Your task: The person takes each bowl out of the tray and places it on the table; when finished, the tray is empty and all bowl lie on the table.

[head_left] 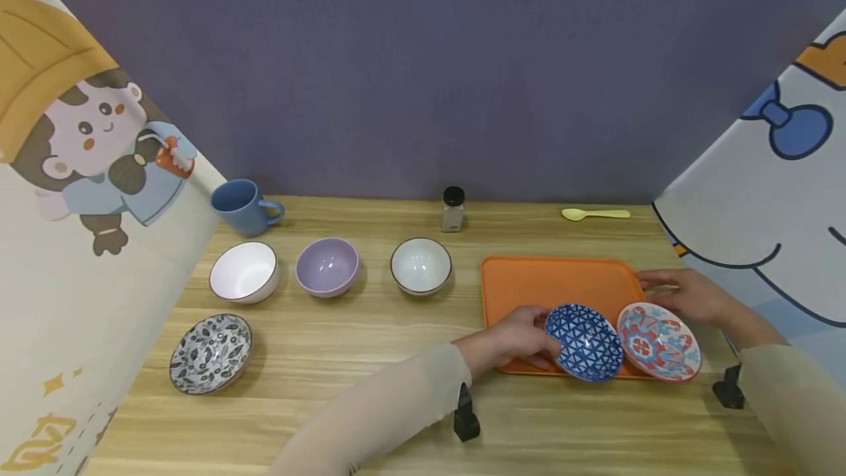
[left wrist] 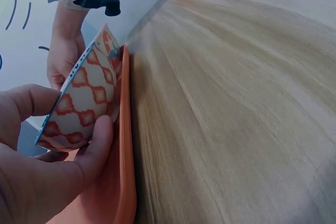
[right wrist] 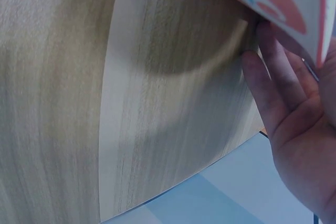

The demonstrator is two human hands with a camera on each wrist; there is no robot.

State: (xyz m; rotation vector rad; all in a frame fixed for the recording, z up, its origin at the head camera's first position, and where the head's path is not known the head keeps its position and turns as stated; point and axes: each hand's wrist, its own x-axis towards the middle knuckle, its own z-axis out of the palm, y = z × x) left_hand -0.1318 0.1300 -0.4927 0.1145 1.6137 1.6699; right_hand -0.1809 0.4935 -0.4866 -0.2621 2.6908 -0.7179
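My left hand (head_left: pixel 518 340) pinches the left rim of a bowl (head_left: pixel 584 342) with a blue-and-white triangle pattern inside. In the left wrist view, the same bowl (left wrist: pixel 79 100) shows a cream outside with red diamonds and is steeply tilted, with finger and thumb on it. To its right, a red-and-blue floral bowl (head_left: pixel 659 341) leans over the front right corner of the orange tray (head_left: pixel 562 278). My right hand (head_left: pixel 690 296) holds that floral bowl at its far right side. The right wrist view shows fingers (right wrist: pixel 265 85) under the bowl; the thumb is partly hidden by its rim.
A white bowl (head_left: pixel 244 272), a purple bowl (head_left: pixel 327 267), a pale bowl (head_left: pixel 421 266) and a black-and-white leaf-patterned bowl (head_left: pixel 211 353) stand to the left. Behind are a blue mug (head_left: pixel 244 208), a black-capped jar (head_left: pixel 452 209) and a yellow spoon (head_left: pixel 595 214) near the wall.
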